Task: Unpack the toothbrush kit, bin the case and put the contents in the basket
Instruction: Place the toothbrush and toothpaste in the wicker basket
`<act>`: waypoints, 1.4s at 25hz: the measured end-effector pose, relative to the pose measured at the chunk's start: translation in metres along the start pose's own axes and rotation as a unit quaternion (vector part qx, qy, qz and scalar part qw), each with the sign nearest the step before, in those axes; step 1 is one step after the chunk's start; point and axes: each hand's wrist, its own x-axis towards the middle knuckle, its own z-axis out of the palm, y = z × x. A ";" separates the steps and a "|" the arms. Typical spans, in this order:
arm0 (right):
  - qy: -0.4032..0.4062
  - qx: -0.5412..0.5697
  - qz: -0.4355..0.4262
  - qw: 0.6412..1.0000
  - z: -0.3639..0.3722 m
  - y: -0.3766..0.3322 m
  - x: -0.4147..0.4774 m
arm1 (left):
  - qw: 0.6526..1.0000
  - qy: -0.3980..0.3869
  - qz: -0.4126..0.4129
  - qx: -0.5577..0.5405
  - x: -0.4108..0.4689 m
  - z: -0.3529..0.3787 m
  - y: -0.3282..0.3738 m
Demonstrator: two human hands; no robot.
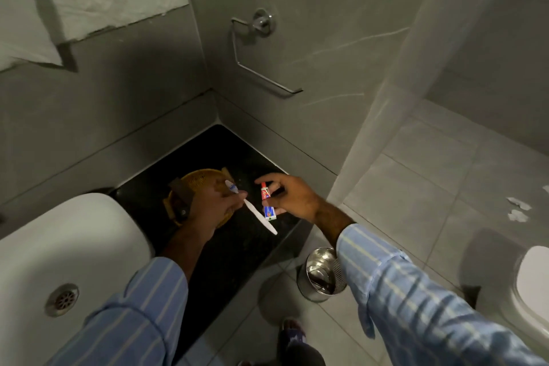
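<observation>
My left hand [212,208] holds a white toothbrush [255,211] above the woven brown basket [197,178], which sits in the corner of the black counter [237,249]. The brush's handle points down to the right. My right hand [292,197] pinches a small red, white and blue toothpaste tube [267,202] just right of the basket. A dark flat object [182,196] lies across the basket's left rim. The shiny metal bin [322,273] stands on the floor below the counter's right edge; something dark lies inside it.
A white sink [68,249] with a metal drain fills the lower left. A toilet [531,285] shows at the right edge. A chrome paper holder [261,50] hangs on the grey wall. A glass partition [386,116] rises on the right.
</observation>
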 end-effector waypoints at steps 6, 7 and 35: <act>0.025 -0.009 -0.006 1.000 0.023 -0.015 0.062 | 0.994 0.049 0.031 0.087 0.049 -0.068 0.010; 0.027 -0.022 -0.012 0.999 0.026 -0.017 0.075 | 0.994 0.052 0.035 0.093 0.059 -0.078 0.010; -0.135 -0.292 0.049 0.946 0.078 0.016 0.321 | 0.926 -0.076 0.015 0.371 0.272 -0.128 -0.056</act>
